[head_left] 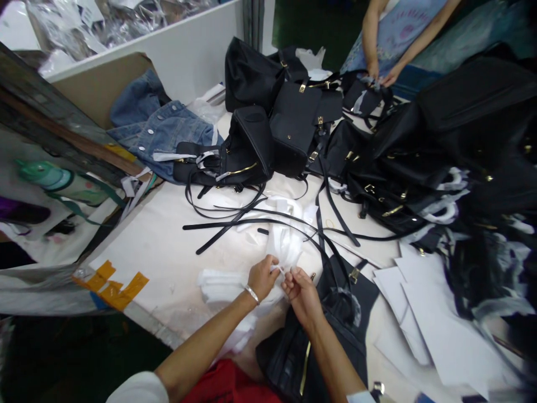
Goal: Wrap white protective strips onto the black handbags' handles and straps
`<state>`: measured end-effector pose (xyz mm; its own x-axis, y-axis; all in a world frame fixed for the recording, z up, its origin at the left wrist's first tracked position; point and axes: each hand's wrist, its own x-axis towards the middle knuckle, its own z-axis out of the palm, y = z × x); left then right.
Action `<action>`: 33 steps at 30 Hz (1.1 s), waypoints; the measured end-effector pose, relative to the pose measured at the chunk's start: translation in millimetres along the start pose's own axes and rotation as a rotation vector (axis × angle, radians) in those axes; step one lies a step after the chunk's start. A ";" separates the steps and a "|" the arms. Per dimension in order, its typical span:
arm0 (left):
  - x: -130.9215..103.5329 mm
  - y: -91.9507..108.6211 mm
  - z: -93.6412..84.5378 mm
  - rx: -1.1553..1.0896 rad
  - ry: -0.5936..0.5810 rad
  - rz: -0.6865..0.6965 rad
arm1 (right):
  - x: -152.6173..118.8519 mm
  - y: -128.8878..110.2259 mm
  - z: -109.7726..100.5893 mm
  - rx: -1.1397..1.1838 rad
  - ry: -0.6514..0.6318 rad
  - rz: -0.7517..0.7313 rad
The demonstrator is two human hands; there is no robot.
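Note:
My left hand (263,278), a bracelet on its wrist, is closed in a pinch on a thin white strip (282,270). Close beside it, the fingers of my right hand (302,296) pinch together at the strip's other side. Just beyond both hands lies a bunch of soft white wrapping strips (286,229). A folded white stack (220,284) rests by my left wrist. Under my right forearm is a black backpack (348,336) with a gold zip and plastic wrap around its handle.
Several black bags (293,120) with loose straps cover the back of the table, and more are heaped at right (419,145). White paper sheets (436,319) lie at right. A denim jacket (163,126) sits at left. Across the table, another person's hands (381,77) touch a bag.

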<state>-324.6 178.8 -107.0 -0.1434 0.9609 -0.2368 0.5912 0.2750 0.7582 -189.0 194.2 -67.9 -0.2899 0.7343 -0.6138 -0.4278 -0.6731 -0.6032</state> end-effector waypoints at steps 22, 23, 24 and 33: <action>-0.9 -0.3 0.9 -0.021 -0.031 0.090 | 42.4 -12.2 -10.8 -0.050 0.379 -0.136; -0.6 -0.1 0.7 -0.026 -0.037 0.088 | 43.5 -14.0 -10.8 -0.010 0.384 -0.131; -0.4 -0.1 0.4 -0.031 -0.046 0.086 | 44.7 -16.1 -11.3 0.026 0.386 -0.128; 0.7 -0.6 0.4 -0.074 -0.084 0.050 | 67.2 -37.3 -32.1 0.014 0.488 -0.199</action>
<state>-324.8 179.3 -107.9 -0.0463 0.9684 -0.2450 0.5351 0.2311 0.8126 -165.0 265.9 -102.9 0.2287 0.7195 -0.6558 -0.4468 -0.5209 -0.7273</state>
